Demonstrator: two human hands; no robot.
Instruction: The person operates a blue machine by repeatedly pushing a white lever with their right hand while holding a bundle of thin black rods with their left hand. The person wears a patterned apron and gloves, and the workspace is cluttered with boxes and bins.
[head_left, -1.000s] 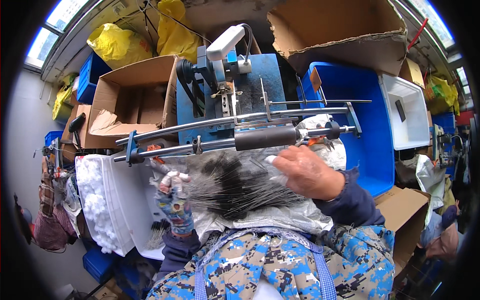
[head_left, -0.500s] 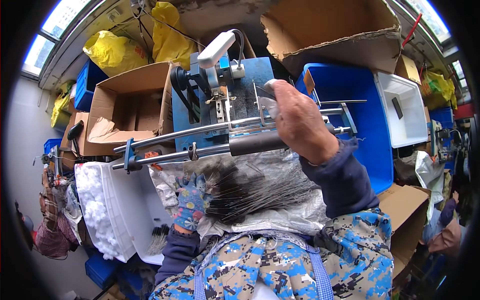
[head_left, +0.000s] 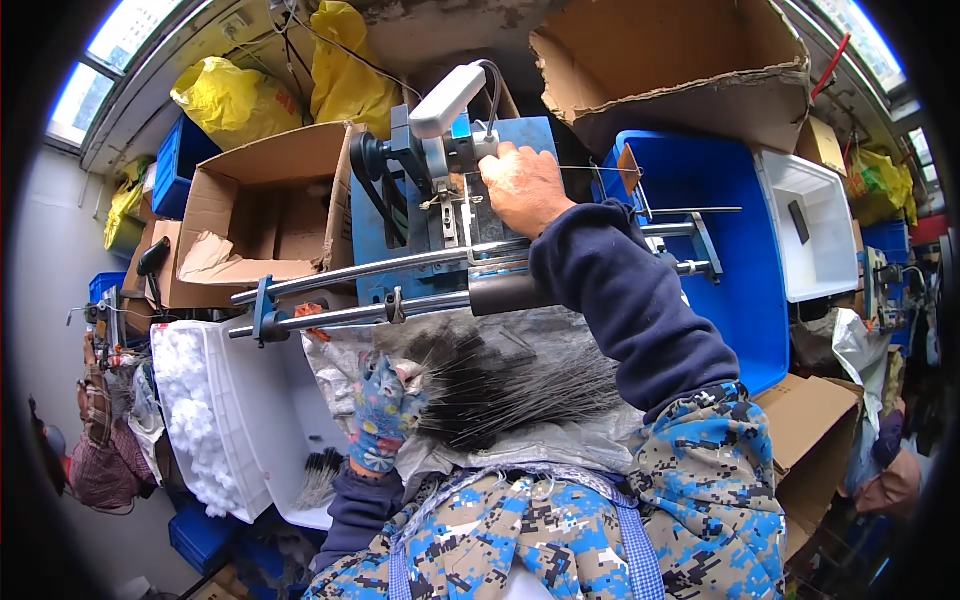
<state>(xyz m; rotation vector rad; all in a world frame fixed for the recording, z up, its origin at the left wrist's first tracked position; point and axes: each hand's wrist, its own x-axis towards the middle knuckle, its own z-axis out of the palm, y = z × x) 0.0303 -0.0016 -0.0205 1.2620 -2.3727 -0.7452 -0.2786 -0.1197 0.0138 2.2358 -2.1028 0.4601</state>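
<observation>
My right hand [head_left: 525, 190] is over the blue machine plate, its fingers pinched beside the metal clamp [head_left: 447, 215]. A thin wire [head_left: 588, 168] runs out from it to the right; the fingers hide where they grip it. My left hand [head_left: 385, 410], in a floral-patterned glove, is at the left end of a pile of thin wire brushes [head_left: 500, 390] with dark bristles. Its fingers are curled in; what they hold, if anything, is too small to make out. The pile lies on a silvery woven sheet [head_left: 580, 440] across my lap.
Steel rails [head_left: 370, 268] with a dark roller sleeve [head_left: 505, 292] cross in front of the machine. A blue bin [head_left: 745, 345] stands right, a cardboard box [head_left: 225, 215] left. A white bin [head_left: 240, 430] beside my left arm holds some brushes; white fluff [head_left: 195, 410] adjoins it.
My right hand has moved left and away from me, from the rail's right part to the clamp. The wire now shows beside it. My left hand's fingers have curled in at the pile.
</observation>
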